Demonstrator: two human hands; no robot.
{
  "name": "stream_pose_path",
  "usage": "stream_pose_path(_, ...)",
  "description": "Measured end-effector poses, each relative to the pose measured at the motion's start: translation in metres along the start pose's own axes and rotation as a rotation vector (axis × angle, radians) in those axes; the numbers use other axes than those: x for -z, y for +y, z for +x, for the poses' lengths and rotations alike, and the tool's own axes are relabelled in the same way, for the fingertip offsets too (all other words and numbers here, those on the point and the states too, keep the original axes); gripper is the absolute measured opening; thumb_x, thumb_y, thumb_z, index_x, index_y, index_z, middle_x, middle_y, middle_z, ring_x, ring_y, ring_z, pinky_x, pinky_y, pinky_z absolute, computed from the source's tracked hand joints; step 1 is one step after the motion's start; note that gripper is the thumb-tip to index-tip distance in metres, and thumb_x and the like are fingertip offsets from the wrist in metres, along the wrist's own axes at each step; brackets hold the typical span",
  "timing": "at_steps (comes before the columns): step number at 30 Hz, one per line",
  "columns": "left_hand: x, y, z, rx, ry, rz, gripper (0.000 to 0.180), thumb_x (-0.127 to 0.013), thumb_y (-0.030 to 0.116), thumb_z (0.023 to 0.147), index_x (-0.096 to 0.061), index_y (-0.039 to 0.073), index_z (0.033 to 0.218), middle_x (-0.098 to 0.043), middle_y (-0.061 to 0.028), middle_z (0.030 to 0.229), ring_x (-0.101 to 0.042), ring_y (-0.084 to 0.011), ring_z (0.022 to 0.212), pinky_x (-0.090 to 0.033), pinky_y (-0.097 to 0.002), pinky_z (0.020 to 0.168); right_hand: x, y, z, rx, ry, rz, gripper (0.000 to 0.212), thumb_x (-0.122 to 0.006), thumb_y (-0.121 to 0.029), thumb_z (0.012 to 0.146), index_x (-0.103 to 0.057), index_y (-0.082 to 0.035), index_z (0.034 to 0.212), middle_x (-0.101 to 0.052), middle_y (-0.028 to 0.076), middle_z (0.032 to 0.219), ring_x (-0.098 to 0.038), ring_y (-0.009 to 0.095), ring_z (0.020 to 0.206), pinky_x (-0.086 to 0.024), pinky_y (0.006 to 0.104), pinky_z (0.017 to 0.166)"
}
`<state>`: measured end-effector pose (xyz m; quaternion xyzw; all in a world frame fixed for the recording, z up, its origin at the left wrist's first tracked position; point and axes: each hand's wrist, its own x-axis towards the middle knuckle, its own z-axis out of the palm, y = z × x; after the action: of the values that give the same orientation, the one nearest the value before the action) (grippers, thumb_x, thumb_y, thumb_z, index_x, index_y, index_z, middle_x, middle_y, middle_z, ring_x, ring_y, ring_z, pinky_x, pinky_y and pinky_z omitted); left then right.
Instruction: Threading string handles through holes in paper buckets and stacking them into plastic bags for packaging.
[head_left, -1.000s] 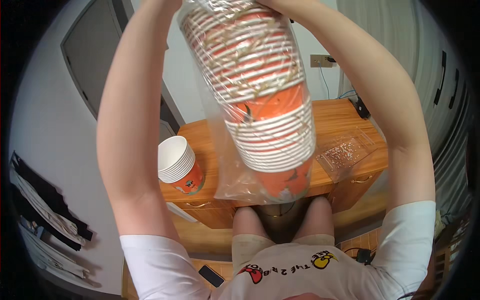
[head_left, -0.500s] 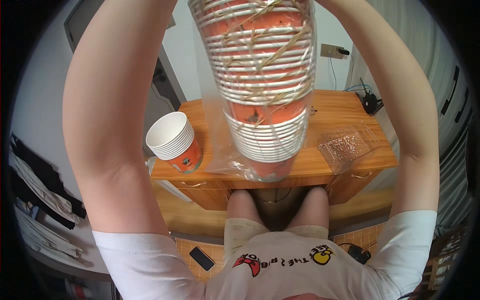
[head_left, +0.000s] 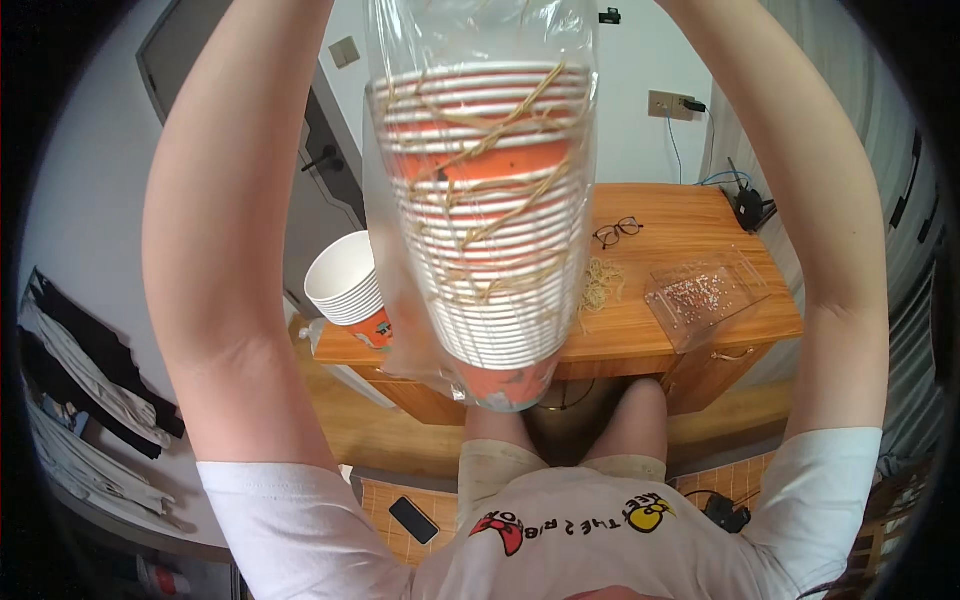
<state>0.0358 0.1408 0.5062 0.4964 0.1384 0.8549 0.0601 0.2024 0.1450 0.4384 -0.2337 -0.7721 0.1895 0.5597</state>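
A tall stack of orange and white paper cups (head_left: 500, 310) hangs upright in front of me inside a clear plastic bag (head_left: 480, 35). Tan rubber bands (head_left: 520, 215) cross the stack at a slant; I cannot tell whether they lie inside or outside the bag. Both my arms reach up on either side of it and leave the picture at the top. My left hand and my right hand are out of view, so what they grip is hidden. The loose lower part of the bag droops at the stack's left side.
A wooden desk (head_left: 680, 215) stands beyond, bearing a shorter stack of paper cups (head_left: 345, 285) at left, glasses (head_left: 618, 232), a pile of tan bands (head_left: 602, 285) and a clear tray with small beads (head_left: 700, 295). A phone (head_left: 414, 520) lies low at left.
The bagged stack has come lower and slightly left, so its top rim and the bag above now show. The gap between cups near its bottom has closed. Glasses and tan bands are uncovered.
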Motion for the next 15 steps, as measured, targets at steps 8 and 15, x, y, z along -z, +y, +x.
stream_pose_path(8,0.028,0.029,-0.027,0.68,-0.599,-0.036,0.084,-0.053,0.059,0.09,-0.033,-0.003,0.143,-0.042,-0.026,0.142,-0.042,-0.0391,0.131,-0.035,-0.0528,0.107,0.01,0.008,0.009,0.054,0.011,0.098,0.061,-0.046,-0.046,0.099,-0.052,0.005,0.132,-0.056,0.026,0.128,-0.057,0.038,0.111,-0.047,0.0482,0.091)
stream_pose_path(15,0.046,0.012,-0.017,0.181,-0.897,0.635,0.114,-0.054,0.078,0.078,-0.016,-0.002,0.151,-0.021,-0.0305,0.153,-0.021,-0.0438,0.143,-0.019,-0.0576,0.115,0.019,-0.08,0.035,-0.617,-0.267,0.092,0.057,-0.042,-0.043,0.1,-0.049,0.001,0.135,-0.051,0.024,0.136,-0.05,0.036,0.123,-0.038,0.0465,0.103)
